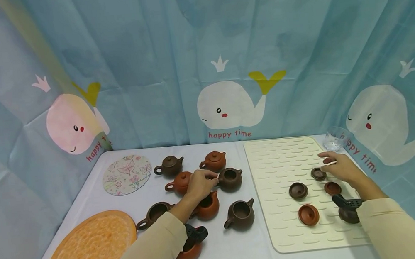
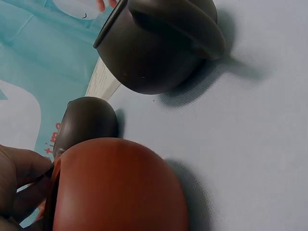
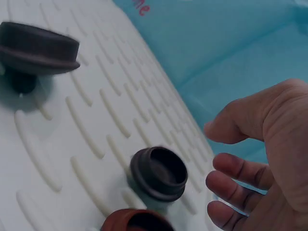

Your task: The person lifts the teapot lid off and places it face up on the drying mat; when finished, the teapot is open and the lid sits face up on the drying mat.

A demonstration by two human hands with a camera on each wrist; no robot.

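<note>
My left hand point(image 1: 202, 184) pinches the handle side of a lidless dark brown teapot point(image 1: 231, 180), thumb and fingers together. In the left wrist view, a reddish lidless teapot point(image 2: 120, 187) partly covers that dark pot point(image 2: 89, 122) and hides its handle. Over the cream ribbed mat point(image 1: 276, 223), my right hand point(image 1: 340, 171) hovers with relaxed, spread fingers and holds nothing. Closest to it are a small dark lid point(image 3: 163, 175) lying upside down and a reddish-brown lid point(image 1: 332, 188). Another dark lid point(image 1: 298, 191) and a red lid point(image 1: 308, 215) lie further left.
Lidded teapots, one dark point(image 1: 171, 166) and two red point(image 1: 214, 161), stand at the back. Lidless pots point(image 1: 241, 216) surround my left forearm. A round orange mat point(image 1: 91, 249), a floral disc point(image 1: 127, 174) and a clear cup point(image 1: 334, 139) lie outward. A blue curtain point(image 1: 145, 110) hangs behind.
</note>
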